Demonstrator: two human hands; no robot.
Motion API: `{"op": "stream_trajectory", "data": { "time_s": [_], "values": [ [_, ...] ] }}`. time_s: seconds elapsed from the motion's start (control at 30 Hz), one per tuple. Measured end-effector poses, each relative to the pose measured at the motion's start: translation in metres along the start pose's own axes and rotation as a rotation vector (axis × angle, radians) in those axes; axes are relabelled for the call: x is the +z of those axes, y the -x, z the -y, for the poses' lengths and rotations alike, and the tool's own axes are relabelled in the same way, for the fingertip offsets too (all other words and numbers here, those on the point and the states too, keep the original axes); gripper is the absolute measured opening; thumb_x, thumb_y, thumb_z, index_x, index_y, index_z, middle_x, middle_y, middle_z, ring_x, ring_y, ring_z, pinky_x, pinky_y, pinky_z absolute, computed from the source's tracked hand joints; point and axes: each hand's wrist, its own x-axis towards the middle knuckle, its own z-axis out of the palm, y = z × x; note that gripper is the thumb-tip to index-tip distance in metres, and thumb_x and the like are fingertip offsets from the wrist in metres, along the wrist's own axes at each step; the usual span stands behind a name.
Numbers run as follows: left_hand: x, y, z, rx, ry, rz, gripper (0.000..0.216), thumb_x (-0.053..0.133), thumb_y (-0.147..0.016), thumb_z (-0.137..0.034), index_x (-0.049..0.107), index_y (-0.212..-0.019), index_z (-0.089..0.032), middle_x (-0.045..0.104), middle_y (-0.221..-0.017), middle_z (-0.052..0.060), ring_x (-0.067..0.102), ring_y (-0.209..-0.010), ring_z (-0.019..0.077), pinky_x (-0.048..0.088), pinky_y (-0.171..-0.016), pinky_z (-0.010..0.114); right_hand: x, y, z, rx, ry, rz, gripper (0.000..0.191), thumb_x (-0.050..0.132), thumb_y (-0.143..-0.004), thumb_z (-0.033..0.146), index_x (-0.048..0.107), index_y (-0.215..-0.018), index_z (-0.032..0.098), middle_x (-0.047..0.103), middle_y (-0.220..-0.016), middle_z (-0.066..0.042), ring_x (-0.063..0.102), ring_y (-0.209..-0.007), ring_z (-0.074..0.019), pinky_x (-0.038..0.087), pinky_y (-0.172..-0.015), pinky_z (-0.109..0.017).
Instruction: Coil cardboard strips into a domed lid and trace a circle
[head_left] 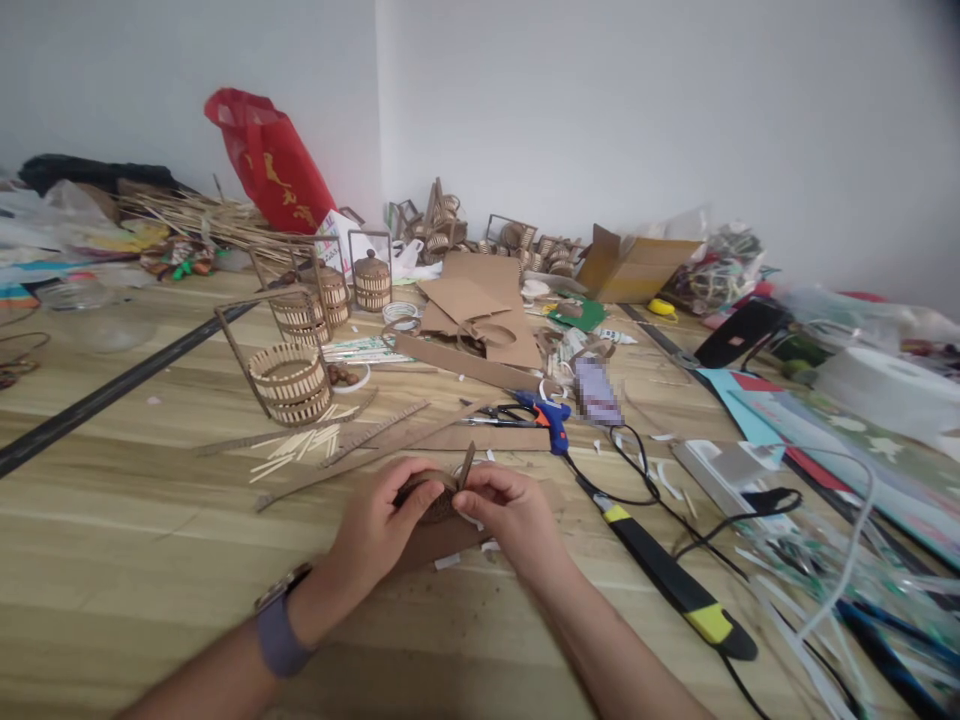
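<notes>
My left hand (pixel 382 522) is closed around a small round brown cardboard disc (pixel 437 503), its thumb lying across the top. Against the disc's right edge, my right hand (pixel 510 510) pinches a narrow brown cardboard strip (pixel 468 463), whose free end stands up above the fingers. Both hands are low over the wooden table (pixel 187 580), close together. A brown cardboard piece (pixel 442 545) lies beneath them. Just beyond are long cardboard strips (pixel 375 430) and a pile of short pale sticks (pixel 304 445). The fingers cover part of the disc.
A blue glue gun (pixel 551 415) lies beyond my right hand, with a black-and-yellow tool (pixel 667 570) and cords to the right. Small handled stick baskets (pixel 289 385) stand back left. Cardboard sheets (pixel 480 300) lie at centre back; a power strip (pixel 720 485) is at right.
</notes>
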Motion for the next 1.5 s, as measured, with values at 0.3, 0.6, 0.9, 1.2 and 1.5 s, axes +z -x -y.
{"op": "stream_trajectory", "data": {
  "time_s": [0.3,0.6,0.9,1.2,1.5],
  "values": [
    [-0.001,0.001,0.002,0.142,-0.058,0.175,0.021,0.056,-0.095,-0.037,0.073,-0.097,-0.025,0.077,-0.090,0.003,0.069,-0.084,0.0212,0.052,-0.081,0.031,-0.005,0.000,0.004,-0.103,0.018,0.070,0.023,0.087,-0.065,0.045,0.078,-0.063,0.023,0.069,-0.067,-0.003,0.061,-0.067,-0.0192,0.048,-0.062,-0.030],
    [0.005,0.004,0.009,0.023,-0.093,0.103,0.026,0.042,-0.099,-0.042,0.058,-0.105,-0.022,0.073,-0.092,0.006,0.070,-0.084,0.0230,0.054,-0.074,0.033,0.002,0.002,-0.002,0.076,-0.012,0.064,0.026,0.084,-0.063,0.045,0.073,-0.069,0.022,0.064,-0.064,0.002,0.052,-0.059,-0.0139,0.042,-0.059,-0.027],
    [0.000,0.004,0.010,0.153,-0.245,-0.018,0.027,0.033,-0.103,-0.036,0.053,-0.115,-0.021,0.070,-0.100,0.008,0.069,-0.091,0.0226,0.055,-0.084,0.036,0.015,0.008,-0.013,0.045,0.059,0.044,0.025,0.081,-0.066,0.045,0.072,-0.069,0.022,0.062,-0.063,0.000,0.051,-0.059,-0.0151,0.039,-0.057,-0.028],
    [0.017,0.008,0.021,0.367,-0.465,-0.047,0.077,0.071,-0.088,-0.033,0.028,-0.151,-0.025,0.052,-0.145,0.018,0.051,-0.134,0.0349,0.048,-0.106,0.052,0.007,0.002,-0.005,0.057,-0.083,-0.257,0.042,0.084,-0.059,0.056,0.068,-0.077,0.020,0.067,-0.063,0.000,0.056,-0.056,-0.0156,0.045,-0.052,-0.026],
    [0.013,0.004,0.024,0.356,-0.521,-0.040,0.071,0.067,-0.085,-0.019,0.032,-0.147,-0.025,0.062,-0.134,0.015,0.063,-0.122,0.0320,0.055,-0.097,0.047,0.011,0.006,-0.013,0.070,-0.010,-0.151,0.030,0.081,-0.065,0.047,0.070,-0.072,0.020,0.066,-0.066,-0.002,0.054,-0.060,-0.0159,0.043,-0.056,-0.027]
  ]
}}
